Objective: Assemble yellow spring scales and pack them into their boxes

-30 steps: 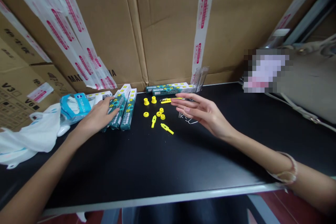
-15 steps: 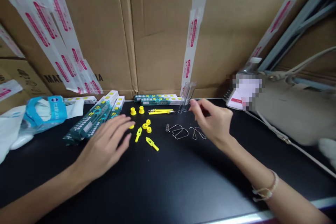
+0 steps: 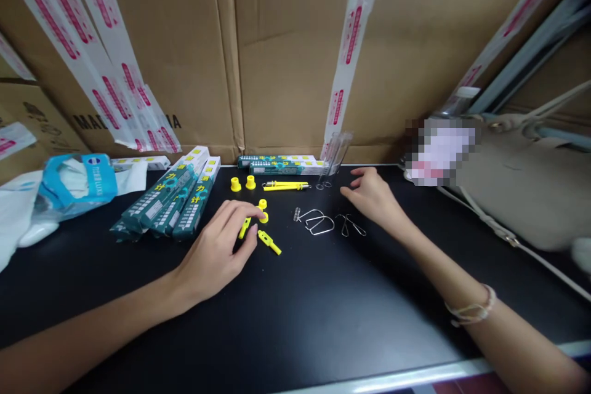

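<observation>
My left hand [image 3: 219,249] is over the small yellow rings [image 3: 263,210], thumb and fingers apart, hiding part of a yellow slotted piece [image 3: 245,228]. A second slotted piece [image 3: 269,242] lies just right of its thumb. My right hand [image 3: 372,197] hovers with parted fingers right of the clear tubes [image 3: 333,160] and above the bent wire hooks [image 3: 352,225]. Larger wire hooks [image 3: 318,222] and a small spring [image 3: 297,214] lie between the hands. Behind them are two yellow caps [image 3: 236,184] and yellow rods [image 3: 286,186].
Green-and-white boxes [image 3: 159,197] lie at the left, with more boxes [image 3: 286,166] along the cardboard wall [image 3: 286,61]. A blue tissue pack [image 3: 80,184] is at far left. A beige bag [image 3: 521,178] and a bottle [image 3: 462,100] stand at the right.
My left hand has moved right, from beside the boxes to over the yellow rings. My right hand has drawn back slightly from the tubes and its fingers have spread. The view has shifted a little.
</observation>
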`<state>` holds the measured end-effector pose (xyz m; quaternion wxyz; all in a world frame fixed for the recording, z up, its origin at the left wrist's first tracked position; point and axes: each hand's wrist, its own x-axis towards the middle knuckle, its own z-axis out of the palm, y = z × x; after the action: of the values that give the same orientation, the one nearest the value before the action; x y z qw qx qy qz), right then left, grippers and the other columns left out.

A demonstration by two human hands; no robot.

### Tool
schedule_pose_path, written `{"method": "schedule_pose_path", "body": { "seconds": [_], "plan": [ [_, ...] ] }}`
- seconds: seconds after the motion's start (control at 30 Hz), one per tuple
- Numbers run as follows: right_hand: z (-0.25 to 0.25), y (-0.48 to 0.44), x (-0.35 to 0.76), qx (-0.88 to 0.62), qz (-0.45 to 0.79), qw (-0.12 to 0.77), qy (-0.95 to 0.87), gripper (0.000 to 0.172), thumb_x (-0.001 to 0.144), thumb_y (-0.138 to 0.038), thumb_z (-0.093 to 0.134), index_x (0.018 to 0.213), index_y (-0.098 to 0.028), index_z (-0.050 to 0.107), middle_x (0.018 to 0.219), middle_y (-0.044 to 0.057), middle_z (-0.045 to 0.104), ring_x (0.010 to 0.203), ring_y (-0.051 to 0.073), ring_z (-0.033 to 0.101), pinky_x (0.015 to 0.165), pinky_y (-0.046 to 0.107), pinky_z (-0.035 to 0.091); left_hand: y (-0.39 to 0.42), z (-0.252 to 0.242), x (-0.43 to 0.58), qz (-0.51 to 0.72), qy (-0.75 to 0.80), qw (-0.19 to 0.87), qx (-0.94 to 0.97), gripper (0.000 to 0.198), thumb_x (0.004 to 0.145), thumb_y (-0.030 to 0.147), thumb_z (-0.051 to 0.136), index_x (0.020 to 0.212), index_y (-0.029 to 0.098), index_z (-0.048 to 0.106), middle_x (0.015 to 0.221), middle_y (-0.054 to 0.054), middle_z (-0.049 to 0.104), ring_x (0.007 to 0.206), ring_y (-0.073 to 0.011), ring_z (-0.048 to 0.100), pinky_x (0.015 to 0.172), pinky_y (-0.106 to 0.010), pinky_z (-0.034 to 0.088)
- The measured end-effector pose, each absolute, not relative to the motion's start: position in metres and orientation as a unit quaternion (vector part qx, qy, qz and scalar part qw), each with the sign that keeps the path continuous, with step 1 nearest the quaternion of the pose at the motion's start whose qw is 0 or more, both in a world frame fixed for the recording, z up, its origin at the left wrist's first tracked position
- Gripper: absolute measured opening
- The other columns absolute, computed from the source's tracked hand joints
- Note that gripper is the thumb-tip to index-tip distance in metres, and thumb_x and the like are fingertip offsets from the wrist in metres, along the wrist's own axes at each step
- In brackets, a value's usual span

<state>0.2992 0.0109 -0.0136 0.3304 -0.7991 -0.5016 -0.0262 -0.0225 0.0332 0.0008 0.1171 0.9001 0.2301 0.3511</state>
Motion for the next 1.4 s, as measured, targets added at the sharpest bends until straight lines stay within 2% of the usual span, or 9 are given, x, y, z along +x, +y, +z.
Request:
{"method": "schedule_pose_path", "body": {
  "seconds": [0.1,0.17,0.33,0.43,0.63,0.77,0.9,1.23,1.4],
  "plan": [
    [-0.018,0.010,0.296,-0.818,-0.018,0.277,-0.504,0.034,0.095,-0.030,0.065,0.124,-0.016,0.059,0.120,0.010,0.065,0.099,0.024,0.068,0.084,0.044,0.058,0.034,0.000,-0.026,0.341,0.255,0.143,0.893,0.015,0.099,0.016,0.046,0.107,0.022,0.057,0.105,-0.005,0.061,0.096,-0.0203,0.061,0.090,-0.036,0.051],
    [-0.018,0.007,0.293,-0.825,-0.019,0.243,-0.509,0.035,0.096,-0.032,0.063,0.127,-0.016,0.058,0.125,0.011,0.064,0.102,0.025,0.067,0.084,0.045,0.058,0.033,-0.001,-0.030,0.339,0.262,0.156,0.890,0.014,0.099,0.017,0.046,0.105,0.024,0.057,0.101,-0.003,0.061,0.090,-0.0187,0.061,0.084,-0.033,0.052],
    [-0.008,-0.003,0.278,-0.832,-0.048,0.161,-0.529,0.043,0.091,-0.030,0.064,0.124,-0.003,0.057,0.115,0.025,0.064,0.104,0.039,0.066,0.078,0.049,0.056,0.033,-0.003,-0.033,0.327,0.265,0.156,0.894,0.014,0.099,0.018,0.047,0.105,0.025,0.058,0.102,-0.003,0.060,0.091,-0.0181,0.061,0.083,-0.031,0.052],
    [-0.002,-0.011,0.266,-0.830,-0.076,0.116,-0.541,0.032,0.092,-0.025,0.059,0.117,-0.005,0.059,0.113,0.027,0.062,0.104,0.043,0.064,0.074,0.049,0.055,0.034,-0.004,-0.031,0.315,0.249,0.139,0.905,0.019,0.100,0.017,0.044,0.109,0.024,0.059,0.107,-0.004,0.061,0.102,-0.0199,0.061,0.093,-0.035,0.051],
    [0.005,-0.020,0.248,-0.809,-0.108,0.067,-0.574,0.018,0.097,-0.016,0.049,0.107,-0.011,0.063,0.101,0.022,0.068,0.089,0.037,0.069,0.068,0.042,0.055,0.033,-0.004,-0.028,0.280,0.226,0.096,0.928,0.028,0.099,0.016,0.043,0.118,0.025,0.062,0.115,-0.008,0.064,0.111,-0.0230,0.062,0.104,-0.042,0.049],
    [0.006,-0.022,0.238,-0.799,-0.113,0.061,-0.587,0.016,0.097,-0.015,0.050,0.107,-0.014,0.063,0.097,0.018,0.071,0.087,0.034,0.071,0.061,0.037,0.056,0.035,-0.008,-0.030,0.273,0.217,0.061,0.935,0.034,0.099,0.016,0.044,0.124,0.028,0.064,0.127,-0.008,0.063,0.120,-0.0252,0.060,0.107,-0.046,0.049],
    [0.005,-0.023,0.229,-0.786,-0.117,0.060,-0.604,0.015,0.097,-0.016,0.052,0.106,-0.013,0.064,0.097,0.018,0.072,0.090,0.034,0.070,0.064,0.038,0.057,0.037,-0.014,-0.031,0.262,0.209,0.041,0.941,0.037,0.099,0.018,0.047,0.129,0.031,0.064,0.140,-0.006,0.058,0.131,-0.0280,0.054,0.110,-0.050,0.047],
    [0.001,-0.026,0.216,-0.738,-0.123,0.089,-0.658,0.028,0.095,-0.003,0.043,0.103,-0.008,0.069,0.093,0.021,0.071,0.087,0.036,0.065,0.072,0.049,0.055,0.041,-0.020,-0.031,0.271,0.204,0.059,0.939,0.030,0.100,0.024,0.051,0.123,0.031,0.068,0.141,-0.005,0.059,0.136,-0.0291,0.050,0.110,-0.051,0.047],
    [0.011,-0.028,0.208,-0.659,-0.082,0.158,-0.731,0.023,0.103,-0.022,0.047,0.109,-0.016,0.069,0.102,0.010,0.073,0.097,0.025,0.064,0.087,0.037,0.055,0.041,-0.020,-0.032,0.281,0.187,0.057,0.940,0.028,0.102,0.022,0.048,0.121,0.028,0.068,0.138,-0.006,0.059,0.136,-0.0268,0.048,0.110,-0.049,0.047]
  ]
}}
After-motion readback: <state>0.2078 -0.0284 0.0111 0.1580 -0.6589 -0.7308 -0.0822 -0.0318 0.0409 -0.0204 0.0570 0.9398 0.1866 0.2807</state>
